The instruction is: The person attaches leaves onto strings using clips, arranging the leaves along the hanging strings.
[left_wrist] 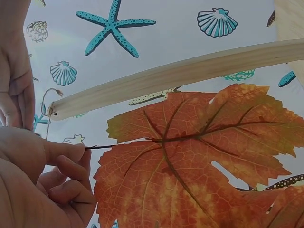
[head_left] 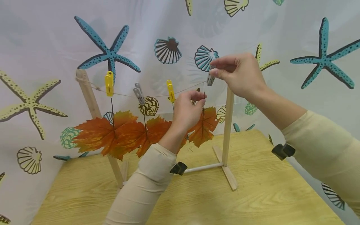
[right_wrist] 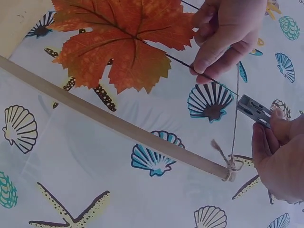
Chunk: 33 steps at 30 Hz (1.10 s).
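In the head view my left hand (head_left: 186,110) pinches the thin dark stem of an orange autumn leaf (head_left: 204,128) between thumb and fingertip. The stem's top reaches the string (head_left: 187,87), seen best in the right wrist view. My right hand (head_left: 244,74) pinches a grey clothespin (right_wrist: 254,110) at its handle end, above the string near the right post (head_left: 228,128). The clothespin's tip is beside the string and stem top; whether it bites on them I cannot tell. The left wrist view shows the leaf blade (left_wrist: 204,142) spreading from the pinched stem.
Further left along the string, a yellow clothespin (head_left: 109,83), a grey clothespin (head_left: 138,93) and another yellow clothespin (head_left: 170,91) hold leaf stems. Orange leaves (head_left: 97,135) hang below, overlapping. A left post (head_left: 91,98) carries the string's other end. The stand rests on a wooden table (head_left: 261,175) before a patterned cloth.
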### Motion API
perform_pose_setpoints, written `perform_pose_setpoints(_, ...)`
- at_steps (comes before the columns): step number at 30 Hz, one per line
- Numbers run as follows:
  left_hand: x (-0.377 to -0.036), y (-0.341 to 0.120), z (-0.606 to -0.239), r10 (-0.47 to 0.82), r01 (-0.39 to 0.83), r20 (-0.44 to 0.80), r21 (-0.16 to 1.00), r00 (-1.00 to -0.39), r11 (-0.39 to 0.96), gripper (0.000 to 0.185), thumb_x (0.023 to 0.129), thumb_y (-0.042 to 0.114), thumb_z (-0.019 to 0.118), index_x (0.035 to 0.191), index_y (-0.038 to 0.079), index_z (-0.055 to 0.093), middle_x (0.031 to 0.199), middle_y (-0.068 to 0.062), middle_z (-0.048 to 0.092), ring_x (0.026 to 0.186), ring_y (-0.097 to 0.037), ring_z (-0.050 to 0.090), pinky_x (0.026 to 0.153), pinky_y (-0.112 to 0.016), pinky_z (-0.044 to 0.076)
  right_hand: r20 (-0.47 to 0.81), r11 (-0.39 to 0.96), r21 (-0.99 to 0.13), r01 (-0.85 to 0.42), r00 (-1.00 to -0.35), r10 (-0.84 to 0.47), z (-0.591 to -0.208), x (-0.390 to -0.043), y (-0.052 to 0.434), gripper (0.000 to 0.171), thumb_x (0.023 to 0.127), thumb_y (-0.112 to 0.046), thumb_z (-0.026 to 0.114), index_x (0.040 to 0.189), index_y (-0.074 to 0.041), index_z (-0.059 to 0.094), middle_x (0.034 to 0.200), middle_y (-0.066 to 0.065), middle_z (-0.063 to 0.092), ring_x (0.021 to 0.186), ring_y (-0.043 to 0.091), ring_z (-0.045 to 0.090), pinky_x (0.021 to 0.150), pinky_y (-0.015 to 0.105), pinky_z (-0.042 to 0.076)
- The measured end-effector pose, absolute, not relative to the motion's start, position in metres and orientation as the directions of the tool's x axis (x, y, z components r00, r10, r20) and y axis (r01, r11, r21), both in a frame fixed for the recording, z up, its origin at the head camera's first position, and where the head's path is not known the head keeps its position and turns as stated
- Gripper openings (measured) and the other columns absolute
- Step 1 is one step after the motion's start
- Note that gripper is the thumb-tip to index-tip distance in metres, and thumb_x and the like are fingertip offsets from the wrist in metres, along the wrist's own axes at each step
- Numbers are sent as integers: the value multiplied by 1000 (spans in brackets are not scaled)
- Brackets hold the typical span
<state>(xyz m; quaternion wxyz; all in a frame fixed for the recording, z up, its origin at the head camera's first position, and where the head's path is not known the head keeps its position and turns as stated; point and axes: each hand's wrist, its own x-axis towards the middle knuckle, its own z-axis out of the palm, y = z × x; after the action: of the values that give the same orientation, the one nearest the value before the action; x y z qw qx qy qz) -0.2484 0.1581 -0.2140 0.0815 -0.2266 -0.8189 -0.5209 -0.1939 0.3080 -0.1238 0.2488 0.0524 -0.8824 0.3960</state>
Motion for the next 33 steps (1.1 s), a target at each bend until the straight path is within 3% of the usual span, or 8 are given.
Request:
perform_pose_setpoints(6,-250,157,-215,280,442,357,821,-891,361,15,99,16,62,107,12,75,109,-3,71,101,-20,61,87,-38,49,507,682,-666,-303,-854,116,-115,-201,297,24,90,-22,75,113,-13,77,108,5,77,101,13,72,94,31,51)
perform_pose_setpoints(13,-253,157,-214,281,441,356,822,-891,360,15,99,15,63,107,11,74,108,-4,71,108,-21,61,94,-39,49,463,718,-647,-256,-880,103,-112,-208,289,26,93,-21,73,117,-13,76,111,5,76,104,15,72,92,31,52)
perform_pose_setpoints(21,-253,155,-214,288,433,341,820,-895,376,14,100,16,62,108,13,74,109,-2,69,100,-20,61,85,-36,50,416,720,-659,-216,-903,110,-110,-209,291,25,92,-22,73,116,-15,76,111,4,77,105,14,71,94,32,52)
perform_pose_setpoints(33,-254,155,-213,282,446,357,808,-890,385,15,100,14,61,108,12,73,108,-3,70,96,-20,62,85,-36,51,348,740,-648,-179,-934,78,-117,-215,291,26,93,-21,71,118,-14,75,109,6,77,105,16,70,84,29,50)
